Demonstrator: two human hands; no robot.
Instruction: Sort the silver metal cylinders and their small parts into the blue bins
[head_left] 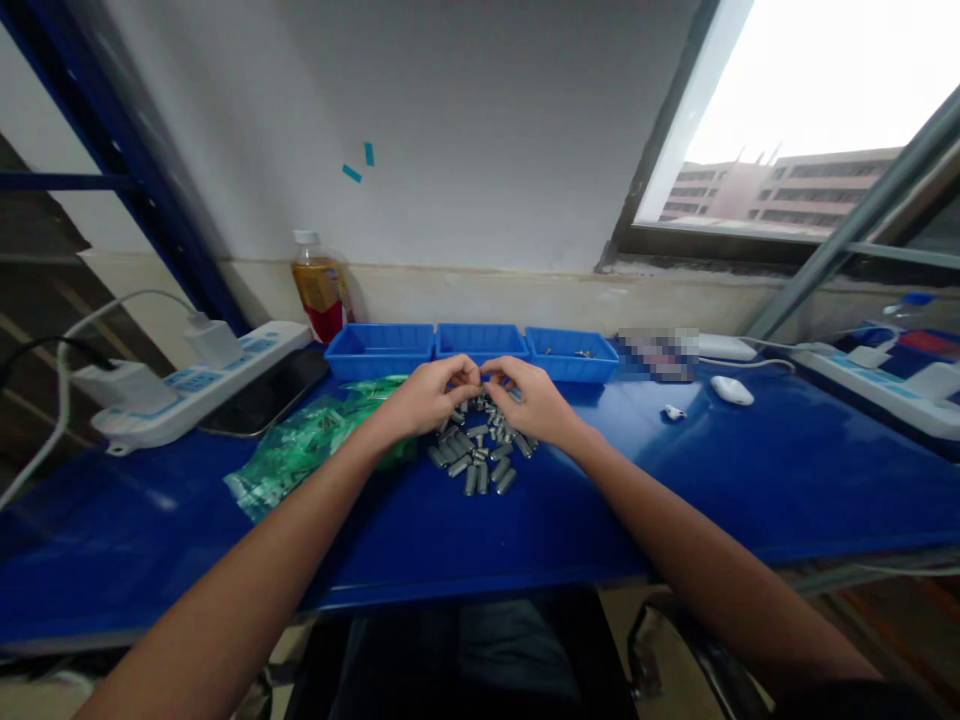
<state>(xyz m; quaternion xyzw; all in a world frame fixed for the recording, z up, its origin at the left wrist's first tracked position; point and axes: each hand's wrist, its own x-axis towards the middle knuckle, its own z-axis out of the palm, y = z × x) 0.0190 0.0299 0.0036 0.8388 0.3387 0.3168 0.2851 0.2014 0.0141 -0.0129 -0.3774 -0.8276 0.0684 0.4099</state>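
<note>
My left hand [429,394] and my right hand [531,398] meet fingertip to fingertip over a heap of several small grey metal cylinders [480,456] on the blue table [750,480]. Both hands are curled in a pinch around a small part between them; it is too small to make out. Just behind the hands stand three shallow blue trays [379,352] in a row; the right tray [571,355] holds a few small parts. A green plastic bag [307,445] lies under and beside my left wrist.
A white power strip [187,385] with plugged chargers sits at the left, a bottle of amber liquid [319,290] stands by the wall. White earbuds and a case [731,390] lie at the right, near another power strip [885,385]. A window is at the upper right.
</note>
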